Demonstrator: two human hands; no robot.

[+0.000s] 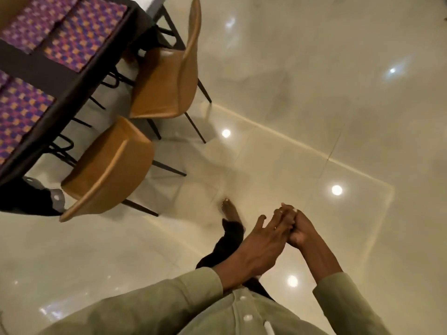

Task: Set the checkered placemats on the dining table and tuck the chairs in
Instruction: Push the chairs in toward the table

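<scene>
Three purple-and-orange checkered placemats lie on the dark dining table (pixel 72 88) at the upper left: one (pixel 79 37) near the far corner, one (pixel 31 22) behind it, one (pixel 21 117) nearer me. Two tan chairs stand along the table's edge, the far chair (pixel 167 78) and the near chair (pixel 108 170), with their seats mostly outside the tabletop. My hands are together in front of me, away from table and chairs. My left hand (pixel 263 238) lays straight fingers over my right hand (pixel 302 228), whose fingers are curled. Neither holds an object.
Glossy cream floor tiles (pixel 314 117) with ceiling-light reflections spread to the right and front. A black and grey object (pixel 31 197) sits under the table's near end. My bare foot (pixel 227 206) is on the floor just right of the near chair.
</scene>
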